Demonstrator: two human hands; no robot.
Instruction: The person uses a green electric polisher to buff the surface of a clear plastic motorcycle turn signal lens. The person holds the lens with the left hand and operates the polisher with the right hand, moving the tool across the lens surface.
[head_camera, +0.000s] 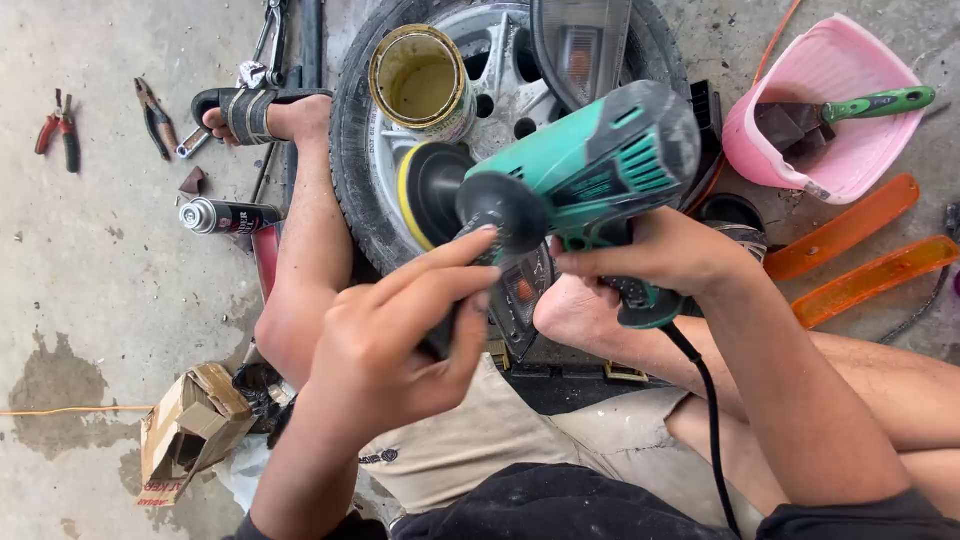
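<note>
My right hand (665, 255) grips the handle of a green and black electric polisher (590, 160) held above my lap. The tool's round black pad with a yellow rim (428, 190) faces left. My left hand (400, 340) is closed around the polisher's black side handle (500, 212), fingers wrapped over its stem. A black cord (705, 400) runs down from the tool along my right forearm. Under the tool lies a car lamp unit (520, 300), mostly hidden by my hands.
A tyre with a silver rim (360, 150) lies ahead, with an open tin (422, 80) on it. A pink basket (820, 110) holding a green-handled brush sits right, orange reflector strips (850, 235) near it. Spray can (225, 215), pliers (60, 130) and a torn carton (190, 425) lie left.
</note>
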